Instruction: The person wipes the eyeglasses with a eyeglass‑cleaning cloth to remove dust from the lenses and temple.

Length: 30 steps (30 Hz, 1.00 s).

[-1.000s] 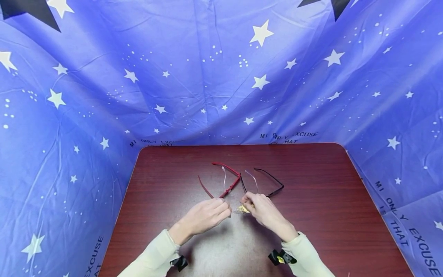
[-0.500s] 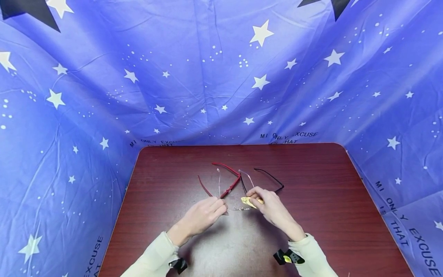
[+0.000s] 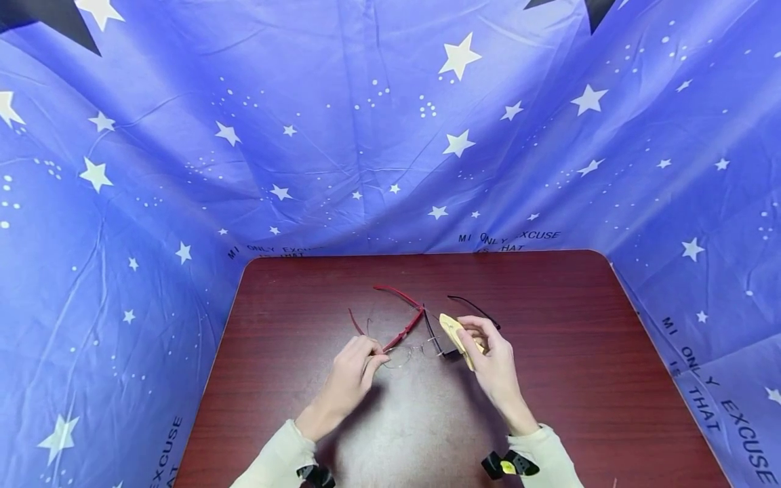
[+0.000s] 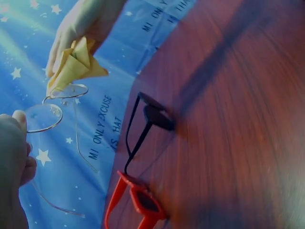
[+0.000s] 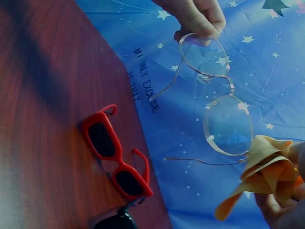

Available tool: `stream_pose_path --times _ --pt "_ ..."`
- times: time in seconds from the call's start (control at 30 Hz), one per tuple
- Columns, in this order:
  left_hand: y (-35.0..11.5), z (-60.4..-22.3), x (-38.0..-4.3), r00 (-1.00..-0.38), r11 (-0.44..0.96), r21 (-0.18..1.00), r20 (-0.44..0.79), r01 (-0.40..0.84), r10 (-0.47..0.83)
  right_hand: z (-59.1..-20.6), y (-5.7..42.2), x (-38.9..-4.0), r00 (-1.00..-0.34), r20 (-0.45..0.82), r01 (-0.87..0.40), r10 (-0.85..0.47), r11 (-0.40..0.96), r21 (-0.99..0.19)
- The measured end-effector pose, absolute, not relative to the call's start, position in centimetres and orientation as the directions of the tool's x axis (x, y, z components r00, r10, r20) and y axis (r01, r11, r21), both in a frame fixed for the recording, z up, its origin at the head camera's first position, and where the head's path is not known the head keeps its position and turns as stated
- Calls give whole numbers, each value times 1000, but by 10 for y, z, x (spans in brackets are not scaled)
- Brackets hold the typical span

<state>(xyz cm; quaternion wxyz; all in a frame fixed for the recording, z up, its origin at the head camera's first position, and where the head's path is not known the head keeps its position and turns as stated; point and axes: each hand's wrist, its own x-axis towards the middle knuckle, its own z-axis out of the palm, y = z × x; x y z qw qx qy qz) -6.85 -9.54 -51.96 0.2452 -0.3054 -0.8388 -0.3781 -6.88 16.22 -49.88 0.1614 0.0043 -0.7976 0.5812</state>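
My left hand pinches the outer rim of one lens on a pair of thin wire-rimmed eyeglasses with clear lenses. These eyeglasses are held up above the table, both temples unfolded. In my right hand is a crumpled yellow cloth, gripped between thumb and fingers. The cloth sits by the far lens in both wrist views; whether it touches the rim I cannot tell. Behind the hands lie red-framed sunglasses and black sunglasses, temples spread. In the head view the right hand and cloth partly hide the black pair.
The dark red wooden table has a pale sheen near the front. A blue cloth backdrop with white stars surrounds its back and sides. Both sleeves carry black wrist mounts.
My right hand has moved right and lifted the cloth away from the middle. My left hand has shifted slightly left and turned the eyeglasses, so the lenses show more from above.
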Motion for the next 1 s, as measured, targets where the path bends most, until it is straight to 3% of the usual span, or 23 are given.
stream_pose_path --times 0.27,0.53,0.77,1.0 --pt "-89 -527 -64 -833 493 698 543 519 109 -513 158 -62 -917 301 -268 262 155 -951" --pt "-83 -521 -57 -970 298 933 232 201 -73 -525 147 -55 -909 306 -289 282 101 -952" --pt "-72 -515 -52 -997 -15 999 -43 -43 -65 -535 129 -52 -904 383 -364 187 132 -922" --pt "-60 -518 -49 -994 -285 954 -106 -96 -21 -539 108 -51 -888 436 -391 145 257 -884"
